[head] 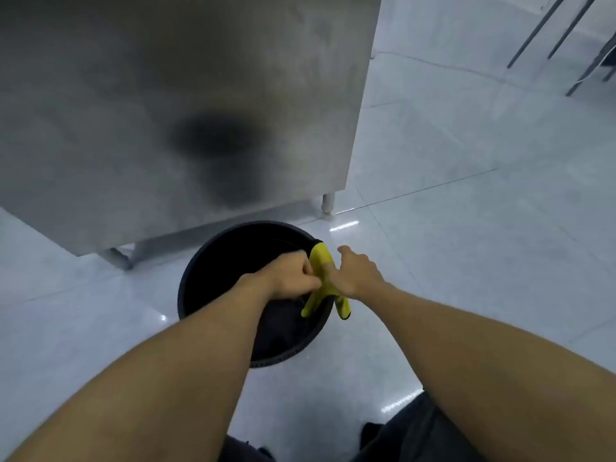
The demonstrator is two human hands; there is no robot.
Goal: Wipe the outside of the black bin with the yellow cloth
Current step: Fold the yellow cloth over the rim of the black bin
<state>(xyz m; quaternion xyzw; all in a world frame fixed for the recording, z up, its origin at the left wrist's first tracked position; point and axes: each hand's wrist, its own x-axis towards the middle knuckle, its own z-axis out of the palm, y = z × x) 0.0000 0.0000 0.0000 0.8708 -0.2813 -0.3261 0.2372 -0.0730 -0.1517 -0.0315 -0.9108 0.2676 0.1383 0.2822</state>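
Observation:
A round black bin [200,278] stands on the white tiled floor, seen from above, with a dark liner inside. A yellow cloth [321,261] hangs over its right rim, with ends dangling inside and outside the bin. My left hand [290,278] is over the bin's opening, fingers closed on the cloth. My right hand [356,276] is just outside the right rim, pressing against the cloth, thumb stretched forward; whether its fingers grip the cloth is hidden.
A stainless steel cabinet [200,95] on short legs [328,203] stands right behind the bin. Glossy white floor tiles [483,211] spread to the right. Metal furniture legs [566,35] are at the far top right. My dark trousers [416,435] show at the bottom.

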